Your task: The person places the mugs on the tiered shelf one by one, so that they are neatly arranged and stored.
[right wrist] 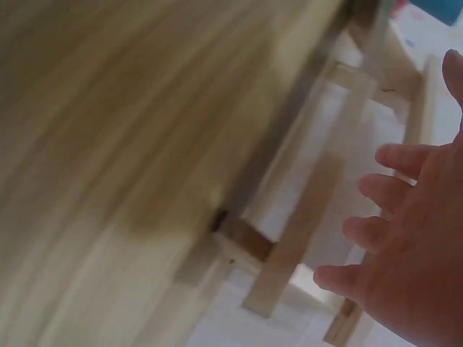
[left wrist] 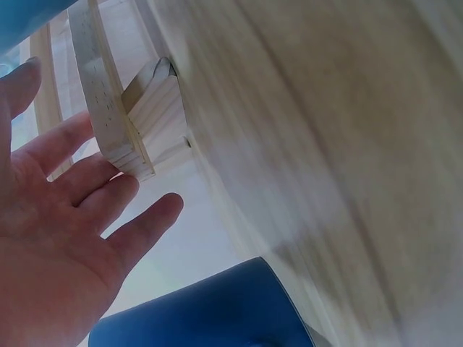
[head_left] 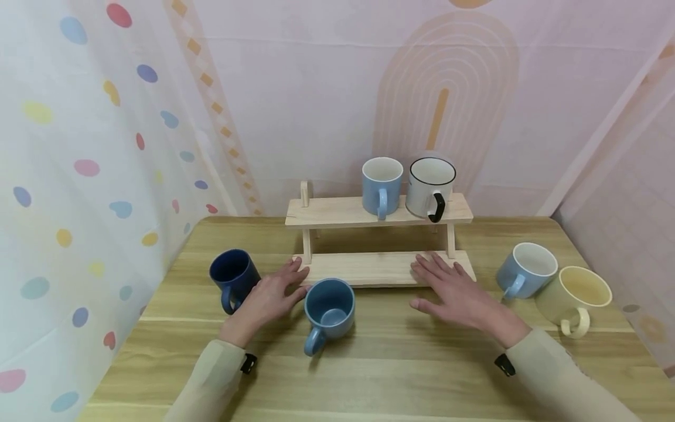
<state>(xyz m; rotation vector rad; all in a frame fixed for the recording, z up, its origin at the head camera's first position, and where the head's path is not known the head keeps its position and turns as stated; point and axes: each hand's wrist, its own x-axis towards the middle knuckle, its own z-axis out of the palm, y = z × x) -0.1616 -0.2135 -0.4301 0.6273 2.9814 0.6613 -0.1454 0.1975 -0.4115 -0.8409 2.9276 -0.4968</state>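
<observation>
A two-tier wooden shelf [head_left: 364,268] stands toward the back of the table. At its lower left end is my left hand [head_left: 269,296], fingers spread, the fingertips at the board's end. My right hand [head_left: 456,296] lies spread over the right part of the lower board; whether its palm bears on the wood cannot be told. Both hands hold nothing. Beside my left thumb stands a teal-blue mug [head_left: 340,325], handle toward me. Left of that hand is a dark blue mug [head_left: 244,282]. In the left wrist view the fingers overlap the end of a wooden board [left wrist: 101,94].
On the upper tier stand a light blue mug [head_left: 372,190] and a white mug with black rim and handle [head_left: 420,196]. Another light blue mug [head_left: 510,266] and a cream mug [head_left: 552,299] stand at the right of the wooden table [head_left: 379,381]. A patterned curtain [head_left: 295,105] hangs behind.
</observation>
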